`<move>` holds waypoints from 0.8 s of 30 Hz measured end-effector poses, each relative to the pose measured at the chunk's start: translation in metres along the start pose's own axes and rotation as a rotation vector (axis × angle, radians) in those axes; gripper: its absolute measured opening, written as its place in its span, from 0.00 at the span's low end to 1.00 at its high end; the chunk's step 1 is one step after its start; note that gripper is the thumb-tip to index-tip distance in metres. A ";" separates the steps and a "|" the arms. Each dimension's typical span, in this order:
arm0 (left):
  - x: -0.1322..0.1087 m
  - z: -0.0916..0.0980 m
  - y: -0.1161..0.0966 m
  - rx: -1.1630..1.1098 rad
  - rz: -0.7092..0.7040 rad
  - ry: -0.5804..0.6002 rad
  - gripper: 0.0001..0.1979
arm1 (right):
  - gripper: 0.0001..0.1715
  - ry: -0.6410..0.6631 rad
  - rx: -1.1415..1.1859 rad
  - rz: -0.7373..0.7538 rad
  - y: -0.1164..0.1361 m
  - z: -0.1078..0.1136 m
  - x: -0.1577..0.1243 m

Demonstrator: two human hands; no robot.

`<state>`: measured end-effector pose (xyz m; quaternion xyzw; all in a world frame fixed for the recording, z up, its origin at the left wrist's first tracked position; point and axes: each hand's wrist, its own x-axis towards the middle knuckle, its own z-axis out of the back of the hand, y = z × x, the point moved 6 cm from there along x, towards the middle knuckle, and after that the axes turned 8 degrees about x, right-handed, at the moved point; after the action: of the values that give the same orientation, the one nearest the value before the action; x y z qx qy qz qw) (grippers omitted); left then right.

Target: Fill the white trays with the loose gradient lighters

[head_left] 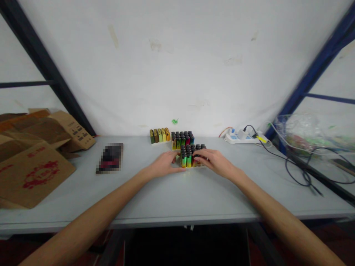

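Observation:
A tray of upright multicoloured lighters (pixel 188 157) with black caps stands in the middle of the grey table (pixel 172 192). My left hand (pixel 164 163) presses against its left side, fingers curled round the edge. My right hand (pixel 213 159) lies over its right side, fingers bent onto the caps. Behind it stand a second tray of lighters (pixel 182 139) and a shorter row of yellow-green lighters (pixel 159 135).
Flattened cardboard boxes (pixel 33 155) lie at the left. A dark blurred object (pixel 110 158) sits left of centre. A white power strip (pixel 242 137) with black cables (pixel 299 170) lies at the back right, beside a clear plastic bag (pixel 307 133). A white wall stands behind.

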<state>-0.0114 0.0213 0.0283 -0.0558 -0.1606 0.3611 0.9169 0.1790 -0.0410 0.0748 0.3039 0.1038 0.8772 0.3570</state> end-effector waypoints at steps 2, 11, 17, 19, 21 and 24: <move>0.000 0.001 -0.001 0.001 0.011 0.005 0.35 | 0.16 -0.022 -0.005 -0.031 -0.001 -0.005 0.000; 0.000 0.000 0.001 -0.006 0.005 0.010 0.34 | 0.19 -0.303 -0.125 -0.211 -0.021 0.039 -0.008; 0.000 0.001 0.000 -0.004 0.010 0.012 0.35 | 0.19 -0.037 -0.294 -0.448 -0.088 0.037 -0.032; 0.000 0.001 0.000 0.004 0.015 0.021 0.35 | 0.23 0.087 -0.274 -0.458 -0.099 0.029 -0.039; 0.000 0.001 0.000 0.007 0.014 0.026 0.36 | 0.25 0.171 -0.206 -0.454 -0.102 0.025 -0.043; -0.001 0.002 -0.001 -0.006 0.003 0.019 0.35 | 0.27 0.240 -0.098 -0.441 -0.100 0.028 -0.045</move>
<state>-0.0122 0.0196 0.0305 -0.0619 -0.1530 0.3615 0.9176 0.2773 -0.0006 0.0372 0.1500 0.1665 0.8119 0.5391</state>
